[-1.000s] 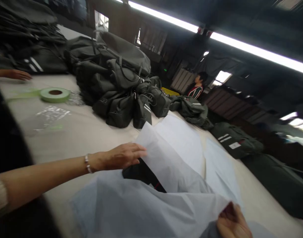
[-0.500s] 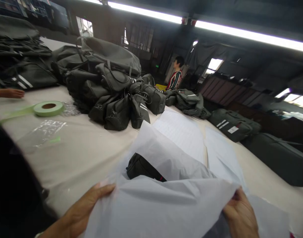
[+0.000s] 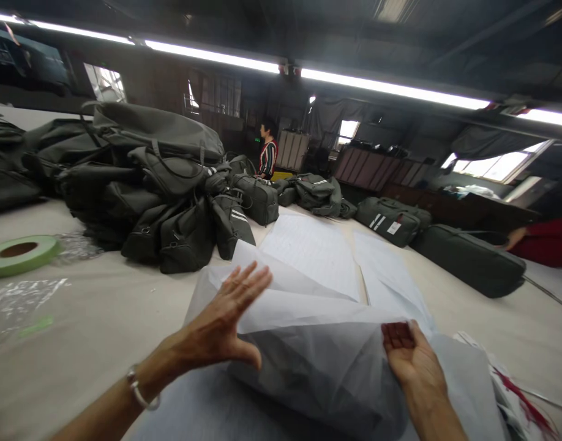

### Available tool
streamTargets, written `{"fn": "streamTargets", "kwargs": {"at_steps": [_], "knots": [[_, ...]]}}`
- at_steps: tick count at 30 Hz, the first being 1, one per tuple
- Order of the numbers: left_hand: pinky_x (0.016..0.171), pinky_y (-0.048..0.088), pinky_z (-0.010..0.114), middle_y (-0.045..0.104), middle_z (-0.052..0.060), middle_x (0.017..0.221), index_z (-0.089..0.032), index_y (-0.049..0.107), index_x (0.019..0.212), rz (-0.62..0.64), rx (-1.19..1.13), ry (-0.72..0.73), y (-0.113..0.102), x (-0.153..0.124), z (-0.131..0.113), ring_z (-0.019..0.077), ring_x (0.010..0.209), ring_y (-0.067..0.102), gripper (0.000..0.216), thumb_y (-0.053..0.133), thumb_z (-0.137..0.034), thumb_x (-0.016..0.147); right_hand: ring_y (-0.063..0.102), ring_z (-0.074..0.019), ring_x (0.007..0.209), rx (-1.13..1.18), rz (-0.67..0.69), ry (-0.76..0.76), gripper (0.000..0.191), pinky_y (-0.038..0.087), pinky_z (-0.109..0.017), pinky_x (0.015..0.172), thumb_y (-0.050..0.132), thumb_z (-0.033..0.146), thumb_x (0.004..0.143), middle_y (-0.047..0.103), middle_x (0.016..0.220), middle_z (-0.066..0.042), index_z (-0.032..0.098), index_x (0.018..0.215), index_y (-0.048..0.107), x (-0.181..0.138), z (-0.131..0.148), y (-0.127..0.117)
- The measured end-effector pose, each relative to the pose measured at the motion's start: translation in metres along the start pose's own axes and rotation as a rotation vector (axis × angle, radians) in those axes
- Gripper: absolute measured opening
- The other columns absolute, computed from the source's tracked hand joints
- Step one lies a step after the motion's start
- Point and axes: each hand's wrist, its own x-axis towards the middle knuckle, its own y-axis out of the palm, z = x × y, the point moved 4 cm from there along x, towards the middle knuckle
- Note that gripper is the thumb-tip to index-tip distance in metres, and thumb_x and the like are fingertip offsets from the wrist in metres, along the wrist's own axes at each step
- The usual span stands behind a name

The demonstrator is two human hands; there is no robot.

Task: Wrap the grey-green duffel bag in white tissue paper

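a dark shape shows only dimly through the white tissue paper (image 3: 308,318) between the left hand (image 3: 221,324) and the right hand (image 3: 412,361); what it is cannot be told. the green tape roll (image 3: 19,254) is cut by the left edge. a red sleeve (image 3: 550,242) runs off the right edge, its wearer unseen.

- We see a bag-making workshop: heaps of dark grey bags (image 3: 152,184) piled on a long bench (image 3: 101,312).
- Strip lights (image 3: 391,89) overhead; a tape roll (image 3: 19,254) lies nearby.
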Motion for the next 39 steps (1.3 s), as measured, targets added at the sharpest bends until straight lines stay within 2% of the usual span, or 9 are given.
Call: {"fn": "streamTargets", "kwargs": {"at_steps": [2, 7, 13, 17, 21, 24, 27, 33, 39], "knots": [[0.121, 0.004, 0.062, 0.05, 0.01, 0.147, -0.032, 0.025, 0.155, 0.201, 0.3, 0.139, 0.02, 0.002, -0.007, 0.0352, 0.146, 0.027, 0.101, 0.085, -0.035, 0.073, 0.064, -0.0108, 0.059, -0.009, 0.026, 0.0, 0.014, 0.059, -0.026, 0.063, 0.072, 0.021, 0.079, 0.064, 0.065, 0.007, 0.021, 0.079, 0.058, 0.002, -0.001, -0.001], [0.119, 0.023, 0.048, 0.07, 0.001, 0.086, -0.021, 0.069, 0.103, 0.12, 0.448, 0.127, 0.005, 0.032, 0.021, 0.0186, 0.088, 0.066, 0.027, 0.056, -0.005, 0.086, 0.065, -0.0116, 0.058, -0.028, 0.034, -0.058, 0.016, 0.06, -0.027, 0.062, 0.072, 0.022, 0.079, 0.064, 0.065, 0.007, 0.022, 0.079, 0.057, 0.006, 0.0, -0.006], [0.084, 0.048, 0.032, 0.07, 0.001, 0.078, -0.021, 0.071, 0.082, 0.074, 0.424, -0.166, -0.008, 0.107, 0.083, 0.0207, 0.082, 0.066, 0.013, 0.065, -0.031, 0.089, 0.068, -0.0135, 0.066, -0.042, 0.004, -0.073, 0.012, 0.06, -0.029, 0.065, 0.07, 0.022, 0.081, 0.067, 0.072, 0.003, 0.022, 0.084, 0.058, 0.003, 0.002, -0.004], [0.109, 0.032, 0.05, 0.072, 0.012, 0.098, -0.015, 0.071, 0.1, 0.026, 0.604, -0.167, 0.015, 0.138, 0.087, 0.0287, 0.1, 0.065, 0.015, 0.066, -0.016, 0.085, 0.067, -0.01, 0.064, 0.029, -0.097, -0.012, 0.008, 0.058, -0.022, 0.064, 0.066, 0.021, 0.083, 0.066, 0.07, 0.005, 0.022, 0.084, 0.058, -0.008, 0.001, 0.006], [0.118, 0.018, 0.054, 0.059, 0.015, 0.134, -0.015, 0.055, 0.132, -0.114, 0.462, 0.102, 0.063, 0.153, 0.015, 0.0306, 0.131, 0.048, 0.043, 0.063, -0.031, 0.093, 0.066, -0.0102, 0.06, -0.025, -0.067, -0.09, 0.019, 0.056, -0.021, 0.061, 0.072, 0.028, 0.078, 0.065, 0.065, 0.006, 0.023, 0.082, 0.055, -0.017, 0.002, 0.017], [0.118, 0.022, 0.052, 0.05, 0.016, 0.145, -0.016, 0.048, 0.139, 0.104, 0.248, 0.299, 0.129, 0.163, -0.049, 0.0309, 0.139, 0.04, 0.064, 0.064, -0.054, 0.09, 0.067, -0.0121, 0.064, -0.026, -0.077, -0.139, 0.022, 0.057, -0.023, 0.063, 0.075, 0.033, 0.076, 0.068, 0.068, 0.003, 0.021, 0.081, 0.057, -0.017, 0.001, 0.019], [0.113, 0.028, 0.056, 0.056, 0.021, 0.137, -0.012, 0.049, 0.137, 0.392, 0.053, 0.261, 0.2, 0.179, -0.084, 0.0374, 0.131, 0.047, 0.079, 0.076, -0.057, 0.078, 0.067, -0.013, 0.063, -0.011, -0.068, -0.168, 0.025, 0.057, -0.024, 0.061, 0.077, 0.035, 0.074, 0.067, 0.066, 0.003, 0.02, 0.079, 0.058, -0.016, 0.0, 0.021], [0.082, 0.048, 0.04, 0.07, 0.011, 0.1, -0.015, 0.067, 0.103, 0.62, -0.203, 0.025, 0.273, 0.214, -0.072, 0.0323, 0.093, 0.065, 0.047, 0.082, -0.041, 0.067, 0.064, -0.0116, 0.062, 0.05, 0.043, -0.13, 0.026, 0.053, -0.02, 0.057, 0.077, 0.04, 0.076, 0.068, 0.068, 0.002, 0.019, 0.077, 0.062, -0.02, 0.001, 0.033], [0.052, 0.037, 0.024, 0.058, -0.002, 0.066, -0.017, 0.061, 0.076, 0.716, -0.439, -0.116, 0.284, 0.213, -0.065, 0.0141, 0.059, 0.052, 0.024, 0.061, -0.04, 0.074, 0.064, -0.0236, 0.113, -0.317, 0.293, -0.139, 0.048, 0.051, -0.036, 0.099, 0.076, 0.053, 0.074, 0.071, 0.116, -0.009, 0.018, 0.107, 0.07, -0.06, 0.047, 0.001]]}}
